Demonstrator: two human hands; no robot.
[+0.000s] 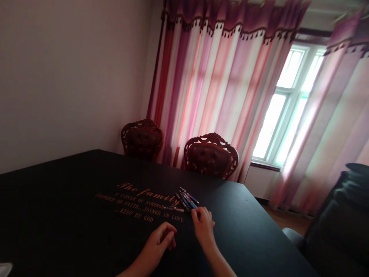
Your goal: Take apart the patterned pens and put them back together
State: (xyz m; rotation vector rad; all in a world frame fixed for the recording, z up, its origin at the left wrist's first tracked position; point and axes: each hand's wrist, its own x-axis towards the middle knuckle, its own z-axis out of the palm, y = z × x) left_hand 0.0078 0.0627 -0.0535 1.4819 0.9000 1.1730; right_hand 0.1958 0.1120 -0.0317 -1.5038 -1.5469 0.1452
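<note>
Several pens (186,201) lie in a loose pile on the dark tabletop, blue, purple and dark ones crossing each other. A paler pen (173,209) rests at the pile's left side. My right hand (204,224) is at the near end of the pile, thumb and forefinger apart, close to the pen ends; whether it touches them I cannot tell. To the left and nearer to me, my left hand (162,239) hovers over the table with its fingers curled in and thumb against them. I see nothing in it.
The black table (72,207) carries printed lettering (147,200) left of the pens. Two carved chairs (211,157) stand along its far side. A dark leather seat (340,219) is at the right, and a white object (5,268) shows at the lower left corner.
</note>
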